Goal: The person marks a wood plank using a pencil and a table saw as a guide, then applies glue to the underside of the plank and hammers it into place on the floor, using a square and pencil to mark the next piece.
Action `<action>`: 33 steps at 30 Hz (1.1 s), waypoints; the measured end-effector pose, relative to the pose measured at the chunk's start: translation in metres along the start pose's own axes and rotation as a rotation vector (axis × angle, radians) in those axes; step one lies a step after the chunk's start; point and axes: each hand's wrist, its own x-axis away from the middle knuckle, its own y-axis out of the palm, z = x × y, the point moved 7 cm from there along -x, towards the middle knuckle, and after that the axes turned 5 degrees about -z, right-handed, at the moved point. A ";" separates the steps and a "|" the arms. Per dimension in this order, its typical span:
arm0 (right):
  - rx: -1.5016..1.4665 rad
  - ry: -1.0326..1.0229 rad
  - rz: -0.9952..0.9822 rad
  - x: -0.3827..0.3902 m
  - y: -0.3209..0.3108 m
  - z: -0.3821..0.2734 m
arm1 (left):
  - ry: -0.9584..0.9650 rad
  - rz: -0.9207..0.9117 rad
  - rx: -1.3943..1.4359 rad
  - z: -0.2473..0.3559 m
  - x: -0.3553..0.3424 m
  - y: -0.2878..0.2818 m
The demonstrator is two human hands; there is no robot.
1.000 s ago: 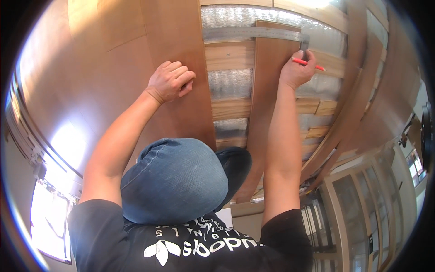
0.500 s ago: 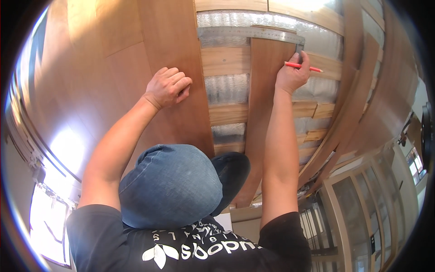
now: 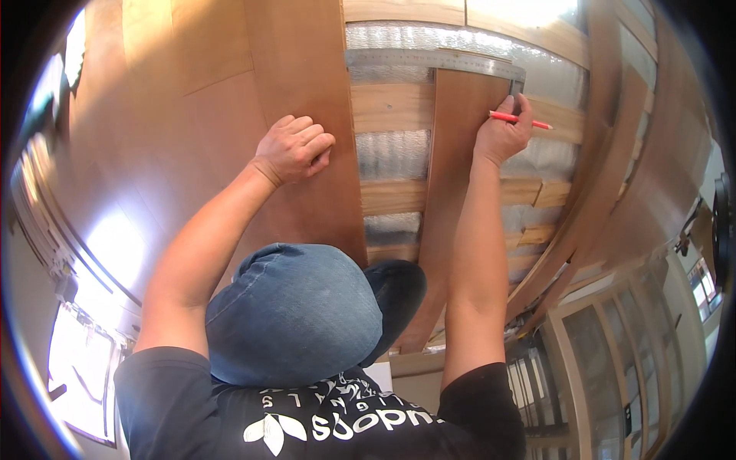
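My right hand [image 3: 501,139] has a red pencil [image 3: 521,120] tucked across its fingers, tip pointing right. Thumb and forefinger are at the short leg of a metal carpenter's square [image 3: 479,67], whose long graduated blade runs left toward the laid floorboards [image 3: 299,69]. Under the square lies a loose brown board [image 3: 469,100], reaching back toward my knees. My left hand [image 3: 295,149] is a closed fist, knuckles down on the laid boards near their right edge; nothing shows in it.
Pale wooden battens [image 3: 392,107] cross the gap beside the laid boards, with silvery foil insulation [image 3: 391,153] between them. More long brown boards [image 3: 613,146] lie to the right. A framed glazed panel [image 3: 594,337] stands at lower right. My bent knee [image 3: 295,314] is in front.
The whole view has shifted slightly, so everything sits a little further right. Both hands keep their places and their grip.
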 end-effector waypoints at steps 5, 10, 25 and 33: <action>-0.003 0.064 -0.023 0.000 0.001 0.003 | 0.003 0.016 0.004 0.000 0.001 -0.002; -0.130 0.116 0.007 0.002 0.003 0.010 | -0.009 -0.029 -0.015 -0.001 0.002 0.001; -0.062 0.011 0.000 0.001 -0.002 -0.004 | -0.003 -0.034 -0.031 -0.001 0.000 0.001; -0.032 -0.109 0.031 0.000 -0.001 -0.008 | 0.001 -0.010 -0.038 0.000 0.000 0.000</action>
